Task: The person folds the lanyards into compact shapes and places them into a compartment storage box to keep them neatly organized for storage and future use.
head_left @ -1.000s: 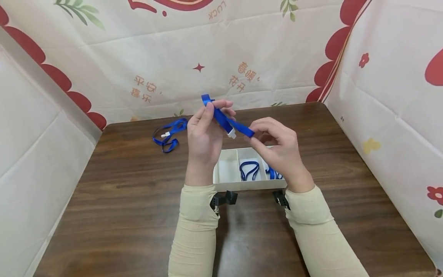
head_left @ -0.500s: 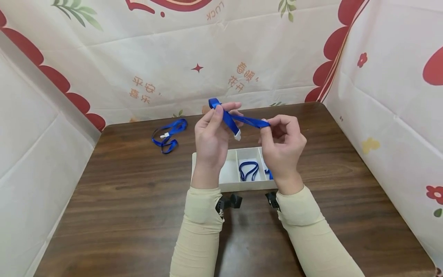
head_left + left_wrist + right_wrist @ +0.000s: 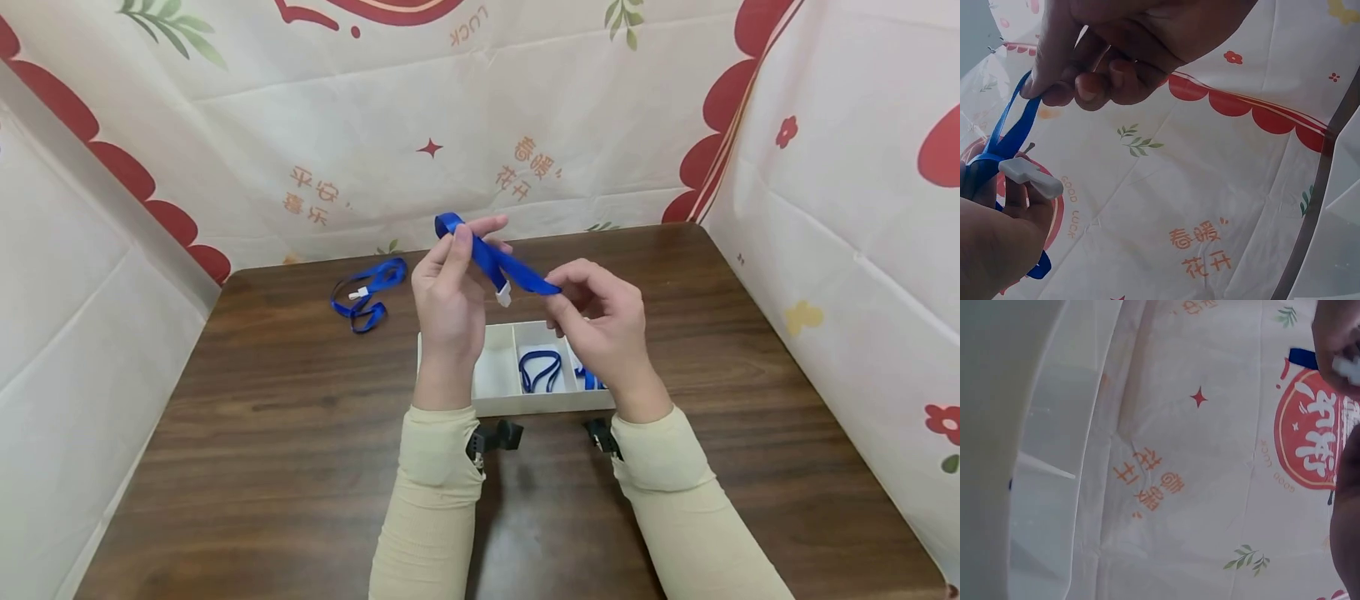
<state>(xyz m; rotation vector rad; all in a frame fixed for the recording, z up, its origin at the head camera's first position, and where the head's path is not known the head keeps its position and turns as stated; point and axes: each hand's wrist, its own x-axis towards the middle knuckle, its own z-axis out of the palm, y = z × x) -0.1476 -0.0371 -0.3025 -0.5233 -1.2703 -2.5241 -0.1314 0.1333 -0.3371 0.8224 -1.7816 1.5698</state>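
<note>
A folded blue lanyard (image 3: 489,260) with a white plastic clip (image 3: 503,294) is held up between both hands above the table. My left hand (image 3: 450,304) pinches its folded part between thumb and fingers, and a small loop sticks out beyond the thumb. The thumb and index finger of my right hand (image 3: 603,329) pinch the far end of a strap drawn out to the right. In the left wrist view that strap (image 3: 1016,134) runs up to the right hand's fingertips, with the clip (image 3: 1032,177) hanging beside the left fingers. The right wrist view shows only edges of the hands.
A white divided box (image 3: 495,362) stands below the hands, partly covered by them. One blue loop (image 3: 540,371) lies in its middle compartment, and more blue strap (image 3: 588,379) in the right one. Another blue lanyard (image 3: 369,287) lies on the wooden table (image 3: 285,467) at the left.
My right hand went out to the right, drawing the strap longer, then came back left and lower. The left hand shifted slightly right, then a little back. Both kept their hold on the lanyard.
</note>
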